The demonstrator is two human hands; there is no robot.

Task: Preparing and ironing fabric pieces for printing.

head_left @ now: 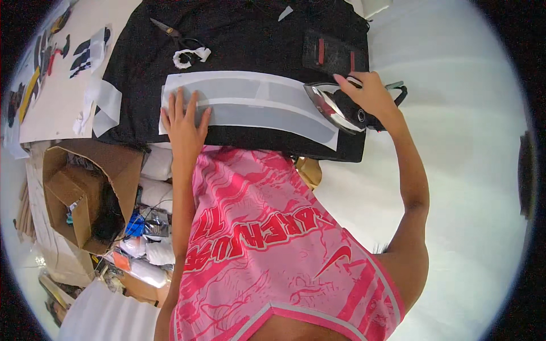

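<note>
On the black cloth [250, 40] lie two long, curved, light grey strips [267, 118] on a thin white sheet [176, 79]. My left hand [185, 122] presses flat on their left end, fingers spread. My right hand [372, 98] is wrapped round the handle of a clothes iron [328, 108]. The iron's shiny metal base rests at the right end of the strips, its tip towards the upper left. The hand hides part of the iron's handle.
Scissors [169, 30] lie farther back, a white scrap [199, 54] at their handles. A dark rectangular pad [315, 50] with red marks sits behind the iron. A white piece [108, 108] hangs off the cloth's left edge. An open cardboard box [126, 165] stands below left.
</note>
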